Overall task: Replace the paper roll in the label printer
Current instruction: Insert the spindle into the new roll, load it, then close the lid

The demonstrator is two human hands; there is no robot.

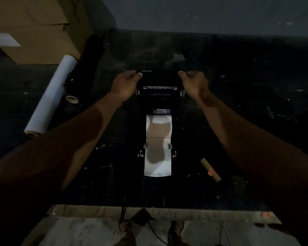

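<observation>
A black label printer (158, 103) stands open in the middle of a dark table. Its raised lid (158, 78) faces me, with a pale brand word near the top edge. My left hand (125, 85) grips the lid's left corner and my right hand (194, 82) grips its right corner. Inside the printer sits a white paper roll (159, 125), and its white paper strip (157, 166) runs toward me between the guides. An empty brown cardboard core (210, 169) lies on the table to the right of the strip.
A long white roll (50, 96) and a long black roll (85, 66) lie at the left. Cardboard boxes (34, 27) stand at the back left. The table's front edge (149, 206) is near me, with floor, a cable and my feet below.
</observation>
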